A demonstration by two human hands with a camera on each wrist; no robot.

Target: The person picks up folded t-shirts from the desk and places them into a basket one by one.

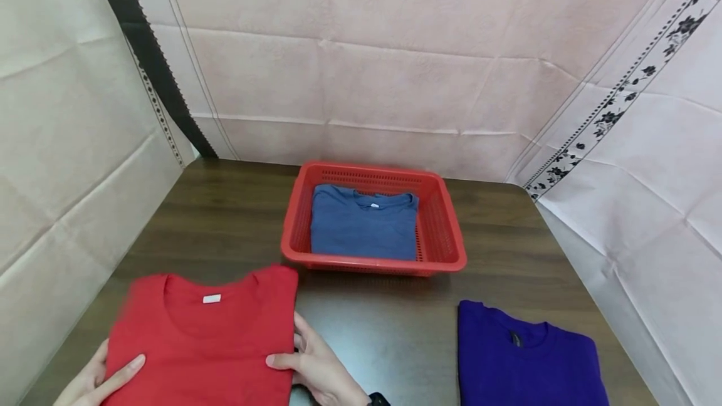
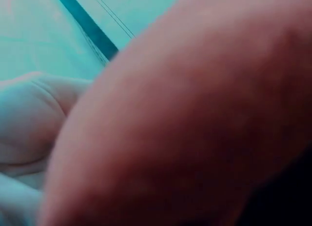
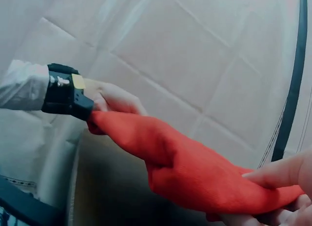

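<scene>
A folded red T-shirt point(image 1: 209, 337) with a white neck label is held up at the lower left of the head view. My left hand point(image 1: 104, 378) grips its left side, thumb on top and the other fingers beneath. On the opposite side my right hand point(image 1: 321, 362) pinches the edge the same way. In the right wrist view the red T-shirt point(image 3: 195, 172) stretches between both hands above the table. The left wrist view shows mostly blurred skin, and the shirt is hidden there.
A red plastic basket point(image 1: 445, 230) stands at the back middle of the brown table point(image 1: 237, 205), with a folded blue T-shirt point(image 1: 361, 224) in it. At the right front lies a folded purple-blue T-shirt point(image 1: 524, 362). Patterned cloth sheets point(image 1: 395, 67) surround the table.
</scene>
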